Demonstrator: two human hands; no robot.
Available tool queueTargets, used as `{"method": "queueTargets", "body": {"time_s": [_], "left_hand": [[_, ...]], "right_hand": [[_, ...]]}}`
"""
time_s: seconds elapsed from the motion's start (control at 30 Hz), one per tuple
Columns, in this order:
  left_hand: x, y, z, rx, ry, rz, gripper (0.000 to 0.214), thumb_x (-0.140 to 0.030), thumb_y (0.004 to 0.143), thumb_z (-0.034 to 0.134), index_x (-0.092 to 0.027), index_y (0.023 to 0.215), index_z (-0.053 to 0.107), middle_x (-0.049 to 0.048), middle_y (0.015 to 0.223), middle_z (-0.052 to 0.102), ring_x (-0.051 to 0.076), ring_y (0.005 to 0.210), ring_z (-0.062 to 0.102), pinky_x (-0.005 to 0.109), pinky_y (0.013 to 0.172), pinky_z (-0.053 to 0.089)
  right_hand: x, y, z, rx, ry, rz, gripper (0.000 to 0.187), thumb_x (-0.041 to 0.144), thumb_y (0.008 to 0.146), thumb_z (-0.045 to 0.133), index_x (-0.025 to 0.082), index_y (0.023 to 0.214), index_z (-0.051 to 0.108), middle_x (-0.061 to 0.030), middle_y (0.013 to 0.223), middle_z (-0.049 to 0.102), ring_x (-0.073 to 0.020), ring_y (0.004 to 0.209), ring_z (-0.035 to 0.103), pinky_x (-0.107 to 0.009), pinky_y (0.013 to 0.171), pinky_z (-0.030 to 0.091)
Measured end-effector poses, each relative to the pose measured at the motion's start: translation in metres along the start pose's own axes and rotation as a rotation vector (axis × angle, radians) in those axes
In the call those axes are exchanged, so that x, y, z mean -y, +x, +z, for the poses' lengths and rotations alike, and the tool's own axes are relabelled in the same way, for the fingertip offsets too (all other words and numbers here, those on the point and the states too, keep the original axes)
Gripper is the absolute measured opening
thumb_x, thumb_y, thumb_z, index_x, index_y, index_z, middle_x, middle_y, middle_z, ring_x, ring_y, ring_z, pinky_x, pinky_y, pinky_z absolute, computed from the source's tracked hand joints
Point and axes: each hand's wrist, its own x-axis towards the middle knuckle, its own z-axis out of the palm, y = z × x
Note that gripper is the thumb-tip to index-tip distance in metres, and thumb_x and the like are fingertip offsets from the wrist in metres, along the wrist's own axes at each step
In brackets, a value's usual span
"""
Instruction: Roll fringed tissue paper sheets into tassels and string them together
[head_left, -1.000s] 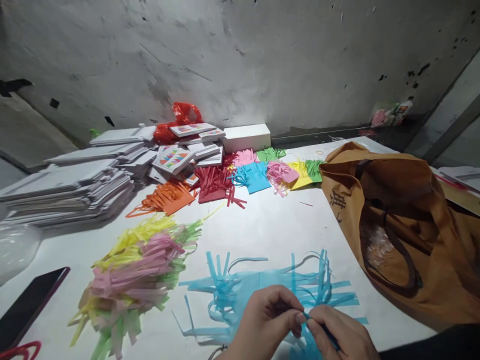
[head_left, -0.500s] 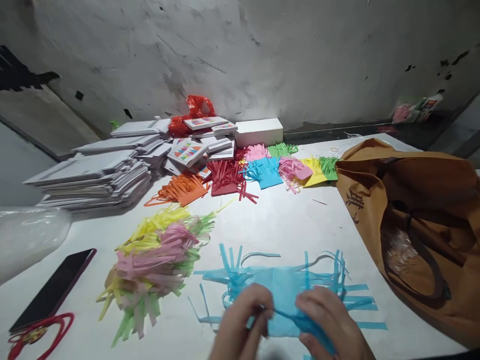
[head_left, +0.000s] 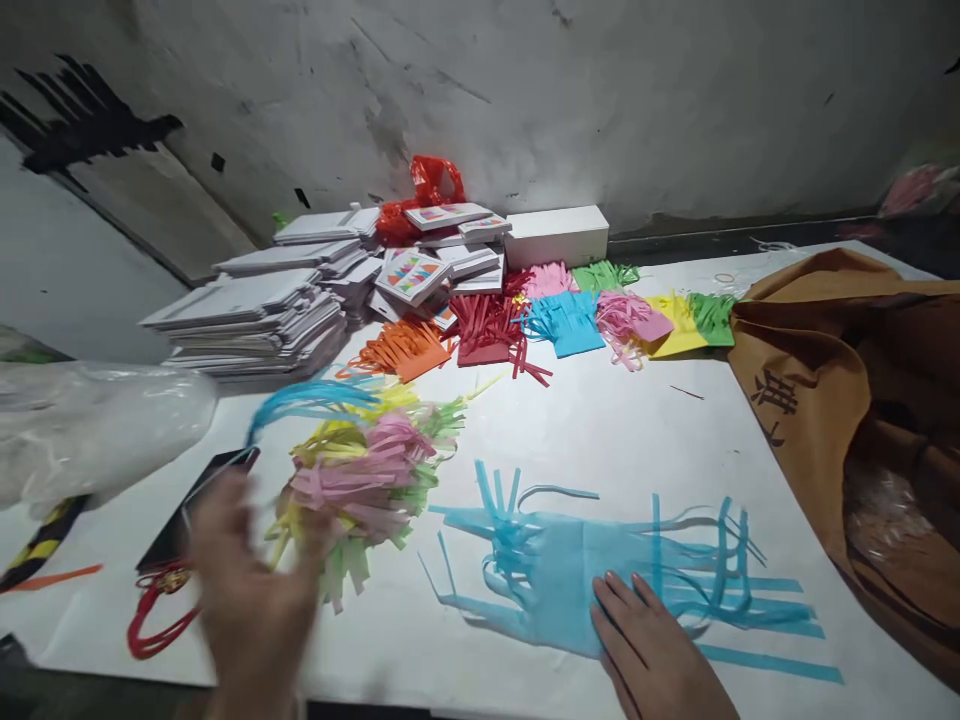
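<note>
**Left hand [head_left: 255, 580] off to the left, right hand [head_left: 651, 640] flat on blue sheet [head_left: 562, 580]**

Far left: clear plastic [head_left: 97, 430] on the desk [head_left: 585, 420], phone [head_left: 169, 540] just below it. Left hand at lower left, in front of phone, blurred; thumb and fingers look apart. Thin strand runs from blue tassel [head_left: 319, 398] toward its fingers; can't tell if pinched. Tassel sits up and right of that hand, by the upper left edge of the yellow-pink-green pile [head_left: 375, 470].

Key relation: blue sheet is lower center-right, well right of left hand, long axis roughly left-right, cut fringes at both ends. Right hand is nearer: palm down on sheet's near edge, fingers extended, pointing up-left, gripping nothing visible. Brown bag [head_left: 802, 400] at far right.
</note>
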Motion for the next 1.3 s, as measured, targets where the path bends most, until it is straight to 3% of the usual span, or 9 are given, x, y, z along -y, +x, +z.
{"method": "queueTargets", "body": {"time_s": [0.13, 0.27, 0.4, 0.6, 0.7, 0.83, 0.97, 1.17, 1.3], "left_hand": [[-0.067, -0.089, 0.054, 0.902, -0.287, 0.602, 0.071, -0.039, 0.088, 0.072, -0.022, 0.150, 0.043, 0.0156, 0.146, 0.059, 0.036, 0.135, 0.054, 0.053, 0.119, 0.036], [-0.097, -0.121, 0.083, 1.116, -0.249, 0.627, 0.042, -0.004, 0.091, 0.058, -0.016, 0.131, 0.059, 0.0159, 0.123, 0.074, 0.032, 0.116, 0.067, 0.054, 0.112, 0.039], [-0.087, -0.114, 0.079, 1.175, -0.244, 0.618, 0.023, -0.009, 0.097, 0.054, -0.017, 0.116, 0.065, 0.0125, 0.118, 0.076, 0.030, 0.108, 0.068, 0.042, 0.095, 0.048], [-0.078, -0.102, 0.087, 1.113, -0.024, 0.382, 0.023, -0.022, 0.102, 0.048, -0.019, 0.087, 0.065, 0.0077, 0.084, 0.072, 0.024, 0.078, 0.064, 0.034, 0.071, 0.046], [-0.084, -0.093, 0.104, 1.166, 0.240, 0.308, 0.026, -0.025, 0.103, 0.049, -0.019, 0.082, 0.064, 0.0087, 0.079, 0.070, 0.026, 0.073, 0.064, 0.032, 0.062, 0.039], [-0.090, -0.086, 0.119, 1.188, 0.326, 0.277, 0.018, -0.023, 0.100, 0.054, -0.018, 0.086, 0.064, 0.0089, 0.077, 0.070, 0.025, 0.068, 0.065, 0.031, 0.055, 0.032], [-0.091, -0.087, 0.121, 1.206, 0.328, 0.273, 0.017, -0.022, 0.099, 0.055, -0.019, 0.085, 0.063, 0.0087, 0.077, 0.071, 0.027, 0.069, 0.067, 0.032, 0.055, 0.034], [-0.088, -0.085, 0.120, 1.197, 0.334, 0.259, 0.018, -0.015, 0.100, 0.048, -0.017, 0.091, 0.064, 0.0098, 0.081, 0.071, 0.028, 0.073, 0.067, 0.035, 0.060, 0.044], [-0.087, -0.085, 0.105, 1.022, 0.099, 0.484, 0.025, -0.014, 0.096, 0.055, -0.019, 0.119, 0.060, 0.0130, 0.125, 0.066, 0.032, 0.114, 0.058, 0.051, 0.097, 0.044]], "right_hand": [[-0.001, -0.001, 0.001, -0.159, 0.061, 0.047, 0.034, 0.003, 0.092, 0.045, 0.013, 0.112, 0.069, -0.0118, 0.117, 0.076, -0.0242, 0.116, 0.070, -0.037, 0.099, 0.060], [-0.007, 0.001, -0.007, -0.138, 0.082, 0.049, 0.032, 0.007, 0.093, 0.046, 0.014, 0.115, 0.069, -0.0099, 0.113, 0.077, -0.0227, 0.110, 0.073, -0.036, 0.096, 0.061], [-0.013, -0.012, -0.010, -0.080, 0.081, -0.018, 0.032, 0.009, 0.096, 0.045, 0.014, 0.118, 0.067, -0.0065, 0.116, 0.077, -0.0243, 0.113, 0.071, -0.040, 0.097, 0.059], [-0.007, 0.005, -0.012, -0.025, 0.139, 0.349, 0.017, 0.017, 0.101, 0.049, 0.020, 0.094, 0.064, -0.0029, 0.081, 0.070, -0.0235, 0.083, 0.067, -0.041, 0.080, 0.046], [-0.008, 0.026, -0.006, 0.002, 0.021, 0.495, 0.032, 0.020, 0.104, 0.043, 0.022, 0.074, 0.053, -0.0013, 0.065, 0.057, -0.0231, 0.067, 0.056, -0.042, 0.072, 0.038], [-0.020, 0.035, -0.005, 0.047, -0.083, 0.545, 0.031, 0.027, 0.106, 0.040, 0.020, 0.081, 0.057, -0.0043, 0.067, 0.057, -0.0264, 0.069, 0.056, -0.044, 0.069, 0.036], [-0.018, 0.031, -0.008, -0.054, -0.046, 0.430, 0.022, 0.024, 0.103, 0.049, 0.014, 0.114, 0.065, -0.0130, 0.104, 0.069, -0.0309, 0.099, 0.062, -0.050, 0.090, 0.040], [0.003, 0.027, 0.014, -0.221, 0.172, 0.304, 0.030, 0.012, 0.104, 0.040, 0.015, 0.105, 0.070, -0.0085, 0.097, 0.074, -0.0249, 0.097, 0.063, -0.044, 0.101, 0.040], [-0.003, 0.029, 0.014, -0.234, 0.239, 0.282, 0.025, 0.007, 0.100, 0.045, 0.013, 0.102, 0.070, -0.0092, 0.094, 0.072, -0.0240, 0.093, 0.062, -0.044, 0.098, 0.042]]}}
